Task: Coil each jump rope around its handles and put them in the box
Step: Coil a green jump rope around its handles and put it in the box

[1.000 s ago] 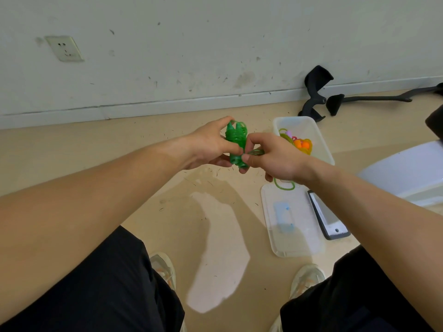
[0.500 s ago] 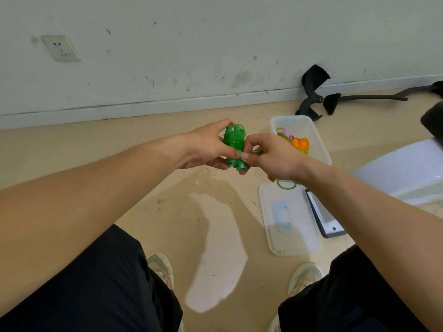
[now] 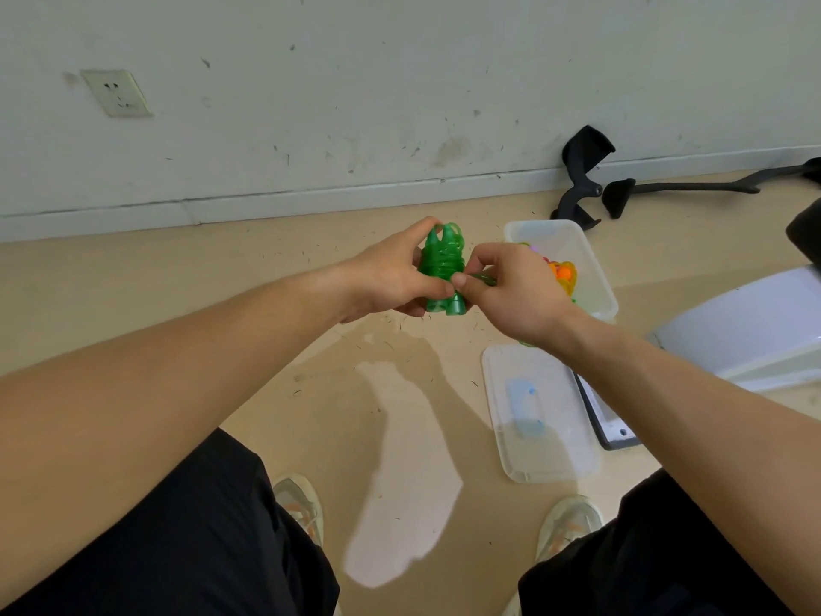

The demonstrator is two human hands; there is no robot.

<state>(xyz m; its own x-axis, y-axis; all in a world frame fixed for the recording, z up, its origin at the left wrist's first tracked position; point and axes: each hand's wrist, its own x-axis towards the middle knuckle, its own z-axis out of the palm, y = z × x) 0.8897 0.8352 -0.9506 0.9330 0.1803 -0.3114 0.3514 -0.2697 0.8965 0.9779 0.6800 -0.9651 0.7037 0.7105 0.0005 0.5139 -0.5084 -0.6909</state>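
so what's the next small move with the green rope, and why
Probably pull the pinched strand snug round the handles for one more wrap. The left hand grips the handles of the green jump rope together, coils covering them, and the right hand pinches the green strand right beside them. How much rope remains is hidden behind that hand.
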